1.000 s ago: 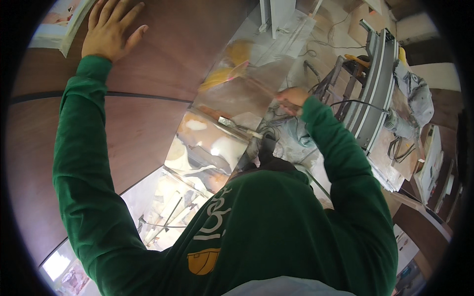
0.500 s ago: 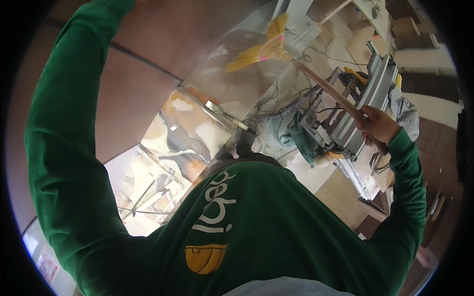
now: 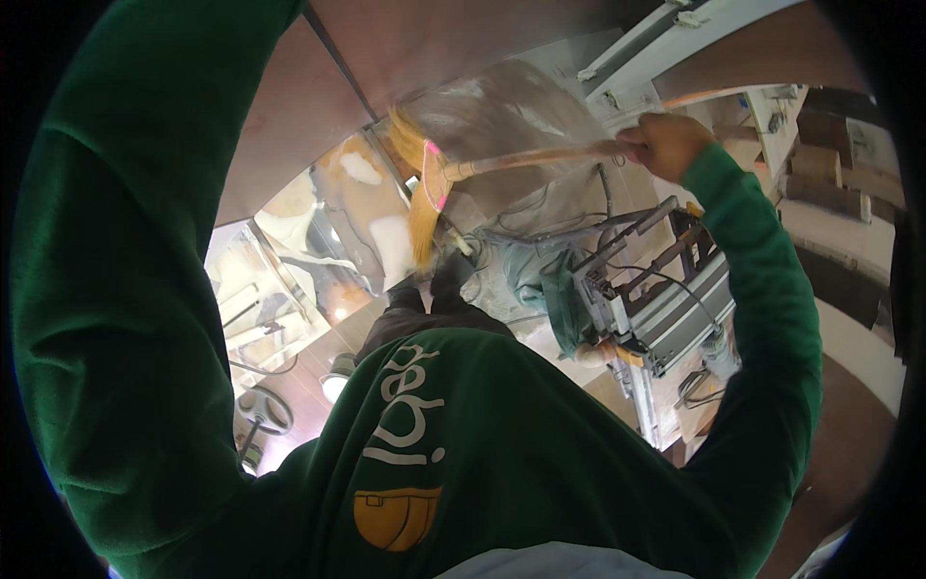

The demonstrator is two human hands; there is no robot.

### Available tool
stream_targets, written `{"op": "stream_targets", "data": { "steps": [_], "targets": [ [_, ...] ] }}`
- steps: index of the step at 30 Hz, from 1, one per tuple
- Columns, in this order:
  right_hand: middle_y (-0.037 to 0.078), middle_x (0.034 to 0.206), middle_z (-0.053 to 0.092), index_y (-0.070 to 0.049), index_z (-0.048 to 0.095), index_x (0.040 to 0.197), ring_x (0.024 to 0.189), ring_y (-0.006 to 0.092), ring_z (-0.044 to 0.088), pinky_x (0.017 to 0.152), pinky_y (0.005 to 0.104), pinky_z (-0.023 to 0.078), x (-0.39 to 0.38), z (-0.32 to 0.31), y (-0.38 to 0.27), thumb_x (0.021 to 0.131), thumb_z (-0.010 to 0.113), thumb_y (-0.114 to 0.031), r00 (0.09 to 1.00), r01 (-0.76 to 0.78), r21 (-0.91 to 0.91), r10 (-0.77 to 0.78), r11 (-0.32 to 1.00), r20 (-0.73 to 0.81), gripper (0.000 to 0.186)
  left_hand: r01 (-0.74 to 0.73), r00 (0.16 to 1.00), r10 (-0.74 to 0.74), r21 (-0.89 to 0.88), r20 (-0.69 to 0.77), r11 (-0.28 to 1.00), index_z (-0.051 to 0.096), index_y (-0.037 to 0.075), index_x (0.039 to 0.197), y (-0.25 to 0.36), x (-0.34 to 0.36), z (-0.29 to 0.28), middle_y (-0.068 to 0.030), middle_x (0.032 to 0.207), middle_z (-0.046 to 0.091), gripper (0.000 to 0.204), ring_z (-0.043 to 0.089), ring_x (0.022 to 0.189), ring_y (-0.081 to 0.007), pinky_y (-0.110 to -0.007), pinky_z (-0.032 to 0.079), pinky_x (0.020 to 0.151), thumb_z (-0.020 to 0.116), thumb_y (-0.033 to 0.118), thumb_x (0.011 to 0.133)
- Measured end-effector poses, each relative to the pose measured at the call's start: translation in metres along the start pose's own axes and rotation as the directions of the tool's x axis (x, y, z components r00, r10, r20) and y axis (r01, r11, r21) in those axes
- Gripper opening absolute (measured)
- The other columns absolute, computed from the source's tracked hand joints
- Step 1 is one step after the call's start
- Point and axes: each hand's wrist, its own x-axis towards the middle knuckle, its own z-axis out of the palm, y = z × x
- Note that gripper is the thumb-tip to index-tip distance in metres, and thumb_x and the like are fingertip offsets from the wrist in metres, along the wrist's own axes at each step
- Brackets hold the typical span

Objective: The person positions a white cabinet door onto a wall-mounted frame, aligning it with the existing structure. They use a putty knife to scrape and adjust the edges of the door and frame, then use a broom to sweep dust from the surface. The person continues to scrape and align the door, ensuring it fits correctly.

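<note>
My right hand (image 3: 667, 147) is closed round the wooden handle of a broom (image 3: 439, 177) and holds it almost level out in front of me. The broom's yellow bristles, with pink bands, fan out at the handle's left end, above the floor near my feet. My left arm, in a green sleeve (image 3: 145, 193), reaches up along large brown panels (image 3: 265, 145). The left hand itself is beyond the top edge.
On the right stands a metal stand with rails (image 3: 675, 299), a green cloth or bag (image 3: 555, 289) beside it. Cables (image 3: 526, 227) trail across the floor. A pale-stained board (image 3: 357, 207) and a round-based object (image 3: 265, 410) are at the left; boards (image 3: 820, 193) lie far right.
My right hand has moved up and left, swinging the broom head left and closer to my feet. The handle has turned from slanting to nearly level. My view has shifted too.
</note>
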Motion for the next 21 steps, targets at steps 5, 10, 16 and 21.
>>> {"op": "stream_targets", "data": {
  "steps": [5,10,16,21],
  "targets": [
    [0.016,0.095,0.07,-0.012,0.074,0.103,0.088,0.0352,0.067,0.082,0.0452,0.053,0.08,0.02,0.042,0.087,0.063,-0.027,0.882,-0.208,-0.141,0.247,0.968,0.401,0.025,-0.013,0.999,0.014,0.012,-0.029,1.0,0.069,0.008,0.115,-0.005,0.002,0.009,-0.0135,0.141,0.051,0.052,0.031,0.143,-0.0283,-0.052,0.013,0.121,0.059,0.049,0.084],
    [0.013,0.094,0.073,-0.013,0.076,0.095,0.09,0.0343,0.069,0.084,0.0442,0.054,0.038,-0.026,0.076,0.086,0.061,-0.026,0.852,-0.166,-0.554,0.402,0.816,0.336,0.022,-0.022,1.0,0.023,0.03,-0.018,0.999,0.069,0.009,0.114,-0.006,-0.002,0.01,-0.0105,0.138,0.054,0.052,0.031,0.142,-0.0273,-0.053,0.012,0.121,0.06,0.049,0.083],
    [0.009,0.095,0.072,-0.011,0.075,0.093,0.09,0.0318,0.067,0.085,0.0393,0.052,0.014,-0.148,0.029,0.081,0.068,-0.024,0.855,-0.219,-0.392,0.369,0.893,0.364,0.019,-0.03,0.999,0.03,0.037,-0.017,0.999,0.069,0.01,0.114,-0.006,-0.002,0.009,-0.0098,0.139,0.053,0.05,0.031,0.143,-0.0262,-0.053,0.011,0.121,0.061,0.049,0.084],
    [0.011,0.088,0.069,-0.014,0.074,0.107,0.078,0.0283,0.067,0.072,0.0389,0.053,0.048,-0.111,0.063,0.086,0.067,-0.024,0.911,-0.227,-0.031,0.224,0.973,0.347,0.025,-0.008,1.0,0.009,0.064,-0.02,0.998,0.068,0.01,0.114,-0.001,0.002,0.017,-0.0097,0.139,0.053,0.05,0.03,0.143,-0.0262,-0.054,0.01,0.121,0.061,0.048,0.083]
  ]
}}
